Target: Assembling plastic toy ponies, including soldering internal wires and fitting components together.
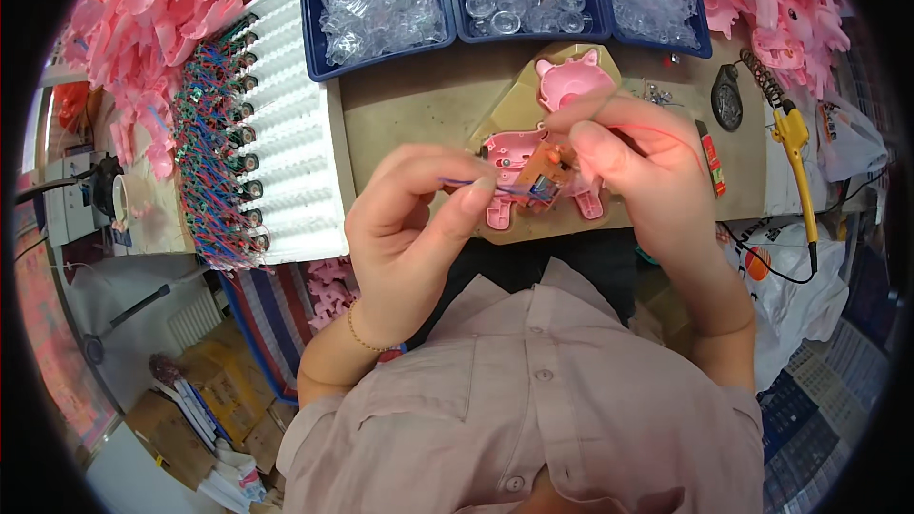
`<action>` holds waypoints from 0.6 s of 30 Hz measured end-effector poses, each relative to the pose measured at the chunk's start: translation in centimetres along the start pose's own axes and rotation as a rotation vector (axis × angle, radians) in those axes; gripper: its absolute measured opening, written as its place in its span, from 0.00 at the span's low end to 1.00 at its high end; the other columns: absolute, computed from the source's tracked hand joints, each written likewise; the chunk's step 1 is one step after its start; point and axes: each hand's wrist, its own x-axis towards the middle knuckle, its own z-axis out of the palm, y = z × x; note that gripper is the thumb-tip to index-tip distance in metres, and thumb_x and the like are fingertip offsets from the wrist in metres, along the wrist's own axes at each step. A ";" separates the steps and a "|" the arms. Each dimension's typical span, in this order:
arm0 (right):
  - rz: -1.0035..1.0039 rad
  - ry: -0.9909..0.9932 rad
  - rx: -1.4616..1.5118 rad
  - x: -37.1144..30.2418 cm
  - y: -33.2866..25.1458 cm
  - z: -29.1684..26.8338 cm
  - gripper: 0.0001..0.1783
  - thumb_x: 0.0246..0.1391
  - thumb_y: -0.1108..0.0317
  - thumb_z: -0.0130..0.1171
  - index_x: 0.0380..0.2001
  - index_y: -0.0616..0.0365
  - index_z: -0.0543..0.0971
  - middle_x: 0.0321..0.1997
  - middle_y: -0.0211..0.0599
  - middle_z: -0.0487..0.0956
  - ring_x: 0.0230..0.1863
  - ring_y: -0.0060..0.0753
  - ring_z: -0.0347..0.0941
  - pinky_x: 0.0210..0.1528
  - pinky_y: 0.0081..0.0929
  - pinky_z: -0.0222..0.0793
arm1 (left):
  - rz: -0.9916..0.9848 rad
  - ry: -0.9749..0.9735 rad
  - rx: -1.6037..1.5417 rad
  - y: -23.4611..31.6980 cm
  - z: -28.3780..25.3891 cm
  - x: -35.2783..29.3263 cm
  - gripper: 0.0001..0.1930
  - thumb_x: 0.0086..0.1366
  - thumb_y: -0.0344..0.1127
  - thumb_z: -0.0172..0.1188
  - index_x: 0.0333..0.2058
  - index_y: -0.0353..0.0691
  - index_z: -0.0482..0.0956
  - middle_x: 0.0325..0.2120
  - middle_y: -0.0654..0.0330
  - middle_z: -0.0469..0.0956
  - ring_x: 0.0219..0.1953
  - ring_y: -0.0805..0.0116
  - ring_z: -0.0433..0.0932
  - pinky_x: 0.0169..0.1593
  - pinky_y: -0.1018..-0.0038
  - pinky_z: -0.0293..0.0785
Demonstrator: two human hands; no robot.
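Note:
Between my hands is a small brown circuit board (pixel 549 169) with parts on it, over an open pink plastic animal-body shell half (pixel 514 147). My left hand (pixel 402 228) is closed in a pinch on thin blue wires (pixel 509 189) that run to the board. My right hand (pixel 657 176) is closed too, thumb against forefinger, and a thin red wire (pixel 657 133) passes along its fingers. Motion blurs the right fingertips and the parts beside them. Beyond the hands lies a pink head-shaped shell piece (pixel 577 82) with ears, on a tan block (pixel 514 109).
Blue bins (pixel 312 38) of clear plastic parts line the back. On the left, a white ribbed tray (pixel 295 133) holds wired speakers beside pink parts (pixel 143 38). A yellow soldering iron (pixel 792 138), a black oval object (pixel 726 98) and more pink parts (pixel 771 0) are at right.

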 end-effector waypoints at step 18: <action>-0.350 0.081 -0.427 -2.4 0.5 -1.8 0.13 0.56 0.69 0.57 0.43 0.64 0.77 0.34 0.38 0.78 0.34 0.27 0.74 0.39 0.25 0.69 | 0.373 0.397 0.684 1.5 -5.0 -0.5 0.06 0.66 0.24 0.47 0.31 0.29 0.71 0.28 0.50 0.77 0.35 0.58 0.76 0.44 0.65 0.73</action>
